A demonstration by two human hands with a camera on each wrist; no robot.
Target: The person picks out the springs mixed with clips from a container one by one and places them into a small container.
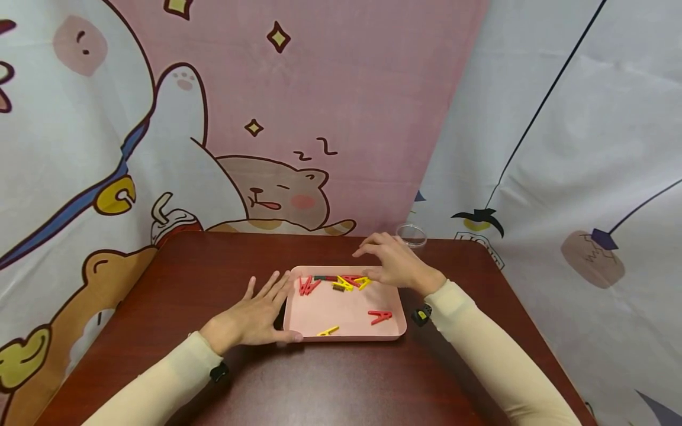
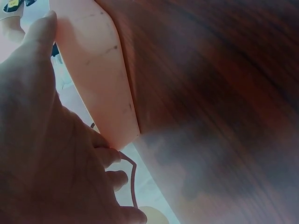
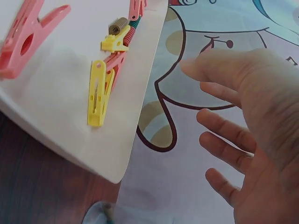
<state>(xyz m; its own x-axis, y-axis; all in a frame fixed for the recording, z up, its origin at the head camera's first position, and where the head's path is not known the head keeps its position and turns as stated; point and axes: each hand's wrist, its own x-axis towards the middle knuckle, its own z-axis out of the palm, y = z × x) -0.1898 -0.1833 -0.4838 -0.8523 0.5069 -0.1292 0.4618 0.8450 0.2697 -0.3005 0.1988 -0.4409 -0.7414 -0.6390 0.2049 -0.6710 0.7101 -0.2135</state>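
A shallow pink tray lies on the table with several red and yellow plastic clothespins in it. Against its left side rests my left hand, fingers spread straight, thumb at the front left corner. In the left wrist view that hand touches the tray's outer wall. My right hand hovers over the far right corner. The right wrist view shows this hand holding nothing, its fingers loosely bent. A yellow clothespin lies nearest it; a red clothespin sits at the tray's right.
Toward the tray's far side lie a dark coil and a green-and-red coiled piece, among clothespins. Behind my right hand stands a clear round container. A printed cloth hangs beyond the brown table.
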